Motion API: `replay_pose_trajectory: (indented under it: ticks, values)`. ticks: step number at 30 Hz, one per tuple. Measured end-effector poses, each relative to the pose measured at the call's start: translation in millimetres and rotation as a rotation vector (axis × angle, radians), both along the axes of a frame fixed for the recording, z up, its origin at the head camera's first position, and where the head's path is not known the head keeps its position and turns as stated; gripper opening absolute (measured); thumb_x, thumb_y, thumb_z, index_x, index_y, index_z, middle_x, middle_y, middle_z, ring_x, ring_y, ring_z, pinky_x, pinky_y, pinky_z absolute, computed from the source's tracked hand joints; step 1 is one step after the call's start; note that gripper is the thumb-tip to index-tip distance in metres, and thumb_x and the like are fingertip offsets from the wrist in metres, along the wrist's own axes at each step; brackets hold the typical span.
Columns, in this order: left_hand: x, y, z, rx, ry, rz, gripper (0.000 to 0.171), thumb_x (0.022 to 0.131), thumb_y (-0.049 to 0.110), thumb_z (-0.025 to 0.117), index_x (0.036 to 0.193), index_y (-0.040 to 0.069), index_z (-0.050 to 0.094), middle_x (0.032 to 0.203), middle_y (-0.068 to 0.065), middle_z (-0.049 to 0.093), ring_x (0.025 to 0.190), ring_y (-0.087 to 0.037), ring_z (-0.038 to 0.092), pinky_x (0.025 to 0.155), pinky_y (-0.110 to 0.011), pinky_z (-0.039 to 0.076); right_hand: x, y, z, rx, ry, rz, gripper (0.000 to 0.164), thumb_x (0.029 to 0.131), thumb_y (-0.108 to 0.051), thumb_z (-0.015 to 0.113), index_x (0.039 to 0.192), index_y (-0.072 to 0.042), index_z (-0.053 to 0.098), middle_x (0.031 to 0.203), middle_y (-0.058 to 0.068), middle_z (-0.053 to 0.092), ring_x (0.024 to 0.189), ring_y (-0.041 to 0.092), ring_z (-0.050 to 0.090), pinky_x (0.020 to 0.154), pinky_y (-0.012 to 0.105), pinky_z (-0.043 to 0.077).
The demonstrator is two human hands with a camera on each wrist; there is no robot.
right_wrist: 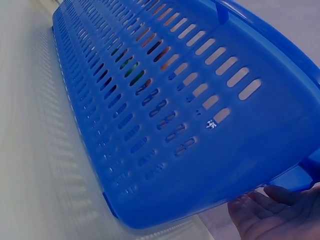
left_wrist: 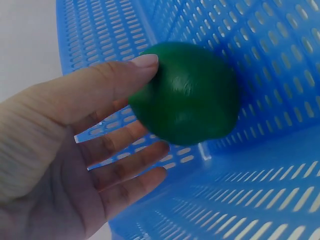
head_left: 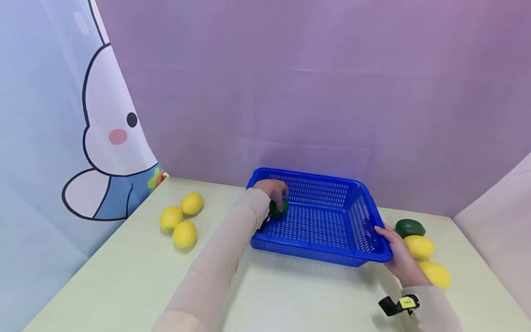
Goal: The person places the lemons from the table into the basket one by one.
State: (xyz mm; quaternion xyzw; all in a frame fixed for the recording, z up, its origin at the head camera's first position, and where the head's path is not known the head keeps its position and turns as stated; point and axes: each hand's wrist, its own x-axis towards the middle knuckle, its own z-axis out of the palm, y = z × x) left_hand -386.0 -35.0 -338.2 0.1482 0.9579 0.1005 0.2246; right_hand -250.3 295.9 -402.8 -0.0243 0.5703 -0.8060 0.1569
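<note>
A blue plastic basket (head_left: 315,223) with slotted walls stands near the back of the table. Inside its left end my left hand (head_left: 271,188) pinches a dark green lime (left_wrist: 187,95), thumb on one side and fingers behind and below it. The left wrist view shows the lime close to the slotted wall; whether it touches the basket there, I cannot tell. At the other end, my right hand (head_left: 397,253) grips the basket's right rim, with the thumb over the edge. From the right wrist view, the fingers (right_wrist: 255,207) are at the rim near the corner.
Three yellow lemons (head_left: 184,234) sit grouped on the table's left side. To the right of the basket, another green lime (head_left: 410,228) and two lemons (head_left: 420,246) lie in a row by my right forearm. A purple cloth backdrop (head_left: 311,115) hangs behind the basket.
</note>
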Motion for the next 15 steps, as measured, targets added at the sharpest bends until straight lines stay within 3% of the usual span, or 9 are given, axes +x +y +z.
replay_pose_trajectory:
  ticks: [8, 15]
  values:
    - [4.0, -1, 12.6, -0.021, 0.024, -0.050, 0.061, 0.080, 0.024, 0.076, 0.135, 0.020, 0.051, 0.146, -0.003, 0.039, 0.129, -0.024, 0.041, 0.097, -0.041, 0.044, -1.3, -1, 2.9, 0.014, -0.007, 0.004, 0.069, 0.102, -0.029, 0.037, 0.150, -0.016, -0.011, 0.100, -0.009, 0.063, 0.090, 0.010, 0.063, 0.080, 0.028, 0.054]
    - [5.7, -6, 28.6, -0.064, 0.103, -0.101, 0.060, 0.080, 0.025, 0.075, 0.135, 0.022, 0.051, 0.147, -0.001, 0.039, 0.130, -0.022, 0.041, 0.098, -0.040, 0.043, -5.4, -1, 3.4, 0.025, 0.000, 0.000, 0.069, 0.102, -0.029, 0.037, 0.151, -0.015, -0.010, 0.100, -0.009, 0.064, 0.090, 0.011, 0.064, 0.080, 0.028, 0.054]
